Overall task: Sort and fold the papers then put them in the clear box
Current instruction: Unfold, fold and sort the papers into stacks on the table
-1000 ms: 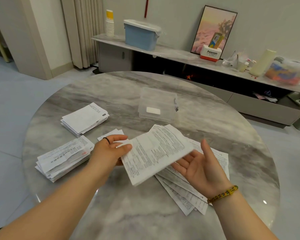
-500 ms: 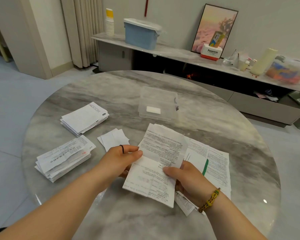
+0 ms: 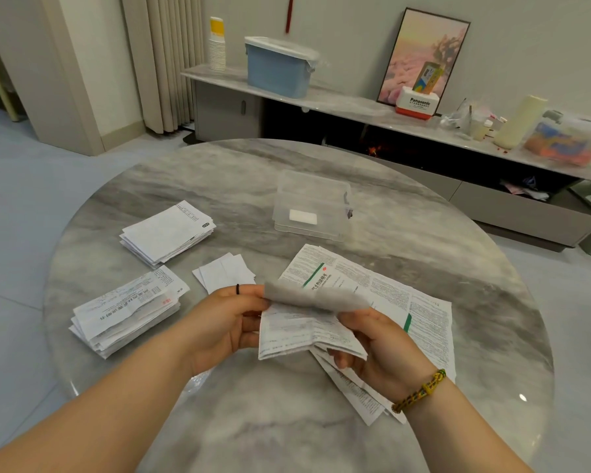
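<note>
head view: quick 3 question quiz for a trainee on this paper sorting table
1. True or false: the left grip and right grip both hold the printed white sheet.
2. How many separate paper piles lie on the left half of the round grey marble table? A one, B three, C six.
3. Which wrist wears the yellow braided bracelet?
Key: 1 true; 2 B; 3 right.
</note>
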Available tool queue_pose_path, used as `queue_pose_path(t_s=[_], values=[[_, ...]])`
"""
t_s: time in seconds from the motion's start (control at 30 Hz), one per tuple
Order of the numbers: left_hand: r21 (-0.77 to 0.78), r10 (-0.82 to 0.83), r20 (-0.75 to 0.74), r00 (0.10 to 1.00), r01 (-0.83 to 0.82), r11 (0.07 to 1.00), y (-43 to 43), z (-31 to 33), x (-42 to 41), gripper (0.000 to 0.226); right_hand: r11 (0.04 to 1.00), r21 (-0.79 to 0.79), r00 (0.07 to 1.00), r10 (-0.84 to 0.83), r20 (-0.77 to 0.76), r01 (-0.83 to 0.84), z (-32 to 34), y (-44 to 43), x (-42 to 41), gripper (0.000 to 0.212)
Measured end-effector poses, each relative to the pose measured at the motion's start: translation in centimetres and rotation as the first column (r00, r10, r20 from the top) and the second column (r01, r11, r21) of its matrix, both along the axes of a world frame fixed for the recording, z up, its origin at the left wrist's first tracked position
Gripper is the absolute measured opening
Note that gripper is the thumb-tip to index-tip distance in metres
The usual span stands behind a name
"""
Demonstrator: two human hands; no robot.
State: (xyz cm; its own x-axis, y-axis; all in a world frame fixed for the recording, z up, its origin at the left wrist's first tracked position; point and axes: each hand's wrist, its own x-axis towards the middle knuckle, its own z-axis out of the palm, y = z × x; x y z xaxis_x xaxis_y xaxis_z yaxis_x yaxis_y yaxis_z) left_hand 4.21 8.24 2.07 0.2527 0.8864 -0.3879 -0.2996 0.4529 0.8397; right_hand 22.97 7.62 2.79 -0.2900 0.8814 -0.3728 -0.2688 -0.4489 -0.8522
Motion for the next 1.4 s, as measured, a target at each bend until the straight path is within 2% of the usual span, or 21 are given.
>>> queue_pose_path(t_s=[0.2,0.3,0.37,0.43,0.5,0.6,0.67,0.97,1.07,1.13,1.17,1.23,1.3,1.4], values=[[0.023,-0.021,-0.072,0.997,0.023,0.999,-0.2,0.5,-0.1,0.038,0.999,-0.011,0.997,-0.032,0.071,0.033,-0.1,0.0,-0.1,0.047],[0.098,0.000,-0.210,0.978,0.021,0.995,-0.3,0.5,0.2,0.023,0.996,-0.030,0.994,-0.080,0.073,0.082,-0.2,0.2,-0.3,0.032],[0.154,0.032,-0.287,0.957,0.013,0.988,-0.4,0.3,0.4,0.026,0.992,-0.059,0.993,-0.112,0.034,0.114,-0.3,0.3,-0.5,0.023],[0.205,0.065,-0.348,0.935,0.008,0.979,-0.5,0.1,0.5,0.033,0.992,-0.079,0.995,-0.095,-0.002,0.095,-0.3,0.3,-0.5,0.031],[0.256,0.125,-0.386,0.914,-0.025,0.966,-0.5,0.1,0.7,0.038,0.998,-0.045,0.997,-0.045,0.064,0.048,-0.4,0.2,-0.4,0.030],[0.296,0.215,-0.386,0.897,-0.100,0.950,-0.4,0.2,0.8,0.037,0.999,0.031,0.970,0.031,0.241,-0.040,-0.6,-0.1,-0.3,0.017],[0.304,0.239,-0.364,0.900,-0.128,0.944,-0.3,0.3,0.7,0.036,0.998,0.054,0.957,0.000,0.291,-0.016,-0.6,-0.2,-0.4,0.018],[0.294,0.238,-0.316,0.919,-0.143,0.945,-0.9,0.4,0.2,0.033,0.994,0.107,0.940,-0.067,0.335,0.032,-0.5,-0.3,-0.8,0.020],[0.310,0.265,-0.349,0.899,-0.156,0.938,-0.9,0.5,-0.6,0.023,0.992,0.116,0.935,-0.086,0.343,0.049,-0.5,-0.2,-0.8,0.020],[0.363,0.324,-0.424,0.846,-0.169,0.916,-0.9,0.5,-1.8,0.013,0.989,0.129,0.932,-0.114,0.345,0.073,-0.5,0.1,-0.8,0.019],[0.395,0.356,-0.497,0.791,-0.159,0.905,-0.8,0.3,-2.5,0.012,0.986,0.141,0.927,-0.130,0.352,0.085,-0.5,0.1,-0.7,0.020],[0.432,0.394,-0.688,0.609,-0.092,0.897,-0.7,0.1,-4.3,0.017,0.982,0.170,0.909,-0.146,0.391,0.084,-0.5,0.4,-0.8,0.024],[0.432,0.409,-0.806,0.428,-0.045,0.901,-0.6,0.1,-6.1,0.021,0.977,0.197,0.884,-0.158,0.440,0.077,-0.5,0.9,-1.1,0.026],[0.388,0.380,-0.881,0.282,-0.029,0.921,-0.8,0.2,-8.5,0.024,0.972,0.226,0.850,-0.174,0.497,0.067,-0.2,2.5,-2.4,0.025]])
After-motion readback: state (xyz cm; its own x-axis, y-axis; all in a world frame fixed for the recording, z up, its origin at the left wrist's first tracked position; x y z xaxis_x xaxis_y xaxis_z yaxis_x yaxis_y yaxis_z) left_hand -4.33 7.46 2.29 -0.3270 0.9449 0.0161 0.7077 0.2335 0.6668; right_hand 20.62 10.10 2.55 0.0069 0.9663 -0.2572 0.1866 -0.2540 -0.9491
